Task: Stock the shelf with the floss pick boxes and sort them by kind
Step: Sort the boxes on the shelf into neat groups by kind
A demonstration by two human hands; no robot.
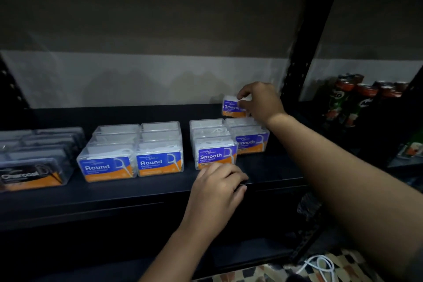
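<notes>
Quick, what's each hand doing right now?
Left hand: fingers curled against the bottom of the front Smooth box; whether it grips the box cannot be told.
Right hand: pinches a Smooth box behind the right-hand row.

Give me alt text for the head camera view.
The right hand holds a Smooth box above the back of the Smooth rows, while the left hand rests by the front Smooth box; Round boxes and Charcoal boxes sit left.

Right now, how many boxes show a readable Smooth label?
3: the front box of the left Smooth row, the front box of the right row, and one held by the right hand at the back. Boxes behind hide theirs.
</notes>
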